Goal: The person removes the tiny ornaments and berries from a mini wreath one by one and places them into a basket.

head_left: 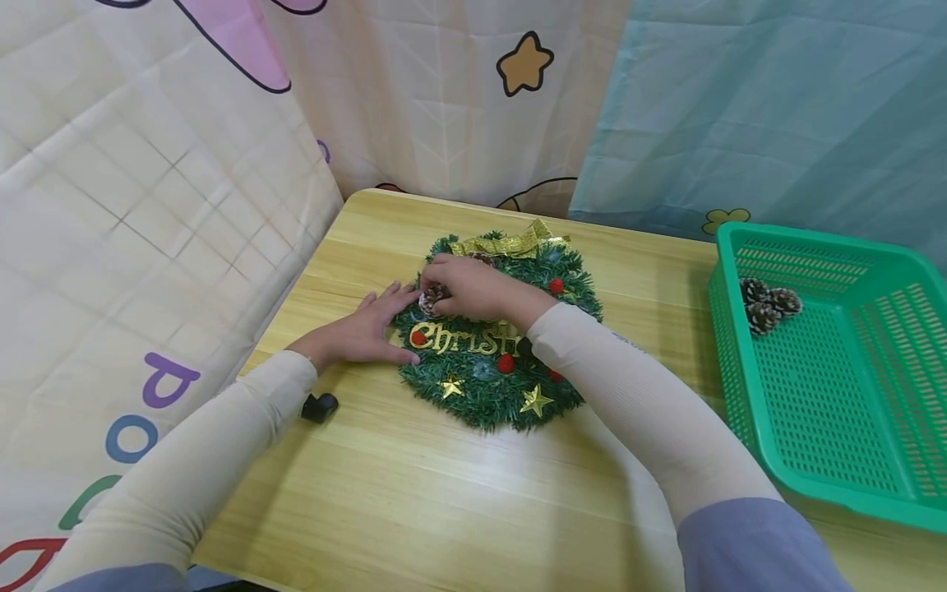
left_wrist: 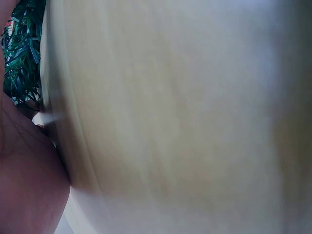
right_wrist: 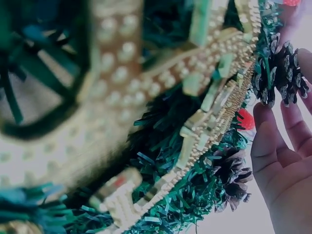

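Observation:
A green Christmas wreath (head_left: 481,403) lies flat on the table, with gold "Christ…" lettering (head_left: 462,339) across its middle. At its upper left my right hand (head_left: 473,286) pinches a pine cone (head_left: 431,302) with frosted scale tips. The right wrist view shows fingers curled about this pine cone (right_wrist: 280,73), close against the greenery. Another pine cone (right_wrist: 231,178) sits in the wreath nearby. My left hand (head_left: 366,329) rests at the wreath's left edge, fingers extended and thumb apart. In the left wrist view, only part of the palm (left_wrist: 29,170) and some greenery show.
A green plastic basket (head_left: 769,460) stands on the right of the wooden table (head_left: 414,493), with several pine cones (head_left: 769,304) inside. Red balls, gold stars (head_left: 536,400) and a gold ribbon (head_left: 510,244) decorate the wreath. Printed curtains (head_left: 444,107) hang behind and at left.

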`<state>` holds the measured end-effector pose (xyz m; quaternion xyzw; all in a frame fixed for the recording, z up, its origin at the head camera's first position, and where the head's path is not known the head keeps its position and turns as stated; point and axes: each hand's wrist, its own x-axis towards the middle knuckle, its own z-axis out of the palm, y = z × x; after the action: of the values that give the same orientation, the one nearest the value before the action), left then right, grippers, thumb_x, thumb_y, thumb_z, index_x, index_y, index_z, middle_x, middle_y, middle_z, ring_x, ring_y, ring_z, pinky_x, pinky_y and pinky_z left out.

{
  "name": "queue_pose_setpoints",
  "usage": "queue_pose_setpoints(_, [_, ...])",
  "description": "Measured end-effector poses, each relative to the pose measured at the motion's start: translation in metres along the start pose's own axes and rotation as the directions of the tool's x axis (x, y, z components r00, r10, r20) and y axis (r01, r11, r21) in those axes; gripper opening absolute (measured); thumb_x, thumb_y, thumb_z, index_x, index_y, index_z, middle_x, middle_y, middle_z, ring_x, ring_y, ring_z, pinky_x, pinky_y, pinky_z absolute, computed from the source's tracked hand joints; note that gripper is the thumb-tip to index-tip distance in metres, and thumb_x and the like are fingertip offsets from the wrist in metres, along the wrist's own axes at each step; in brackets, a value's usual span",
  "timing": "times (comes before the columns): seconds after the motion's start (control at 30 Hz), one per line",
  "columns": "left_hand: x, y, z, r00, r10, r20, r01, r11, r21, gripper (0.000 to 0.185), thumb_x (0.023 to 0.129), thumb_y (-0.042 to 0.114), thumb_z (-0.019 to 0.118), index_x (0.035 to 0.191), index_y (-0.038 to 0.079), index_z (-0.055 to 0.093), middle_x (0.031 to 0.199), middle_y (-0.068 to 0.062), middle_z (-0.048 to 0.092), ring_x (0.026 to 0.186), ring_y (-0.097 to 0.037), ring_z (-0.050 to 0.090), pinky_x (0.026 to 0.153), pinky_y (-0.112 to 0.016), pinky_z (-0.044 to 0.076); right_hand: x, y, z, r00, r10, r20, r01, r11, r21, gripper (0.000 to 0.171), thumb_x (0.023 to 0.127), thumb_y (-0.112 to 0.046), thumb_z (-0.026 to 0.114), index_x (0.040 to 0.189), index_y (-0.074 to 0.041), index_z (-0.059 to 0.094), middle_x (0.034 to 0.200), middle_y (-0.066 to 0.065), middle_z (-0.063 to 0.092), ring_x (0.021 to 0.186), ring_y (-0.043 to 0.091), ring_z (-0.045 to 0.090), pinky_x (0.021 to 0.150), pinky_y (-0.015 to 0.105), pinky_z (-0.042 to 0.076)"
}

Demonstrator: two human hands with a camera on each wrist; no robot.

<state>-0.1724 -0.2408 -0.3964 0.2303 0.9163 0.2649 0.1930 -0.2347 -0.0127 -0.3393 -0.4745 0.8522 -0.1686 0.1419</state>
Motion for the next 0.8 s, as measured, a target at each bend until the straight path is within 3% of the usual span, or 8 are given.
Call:
queue_pose_setpoints(0.5, [0.000,-0.001,-0.001,1.000,0.011,-0.009,-0.011,1.000,-0.004,0.112,0.080,0.051,0.079,0.161,0.012,0.012,0.166,-0.007,0.003,0.151,-0.027,-0.009,0.117,-0.056,-0.008,-0.010,-0.007,-0.025,0.998,0.013,-0.056,-0.011,0.999,0.036,0.027,0.095,-0.020,0.069,0.120,-0.010,0.066,0.115,0.002,0.059,0.104,0.016,0.055,0.093,0.032,0.045])
queue_pose_setpoints(0.8, [0.000,-0.002,-0.001,1.000,0.002,-0.004,-0.002,1.000,0.004,0.112,0.080,0.053,0.078,0.160,0.008,0.014,0.166,-0.005,0.002,0.151,-0.026,-0.009,0.117,-0.054,-0.008,-0.018,-0.017,-0.027,0.997,-0.008,-0.081,0.011,0.999,0.035,0.028,0.095,-0.020,0.070,0.121,-0.011,0.065,0.116,0.000,0.059,0.099,0.014,0.055,0.090,0.029,0.046])
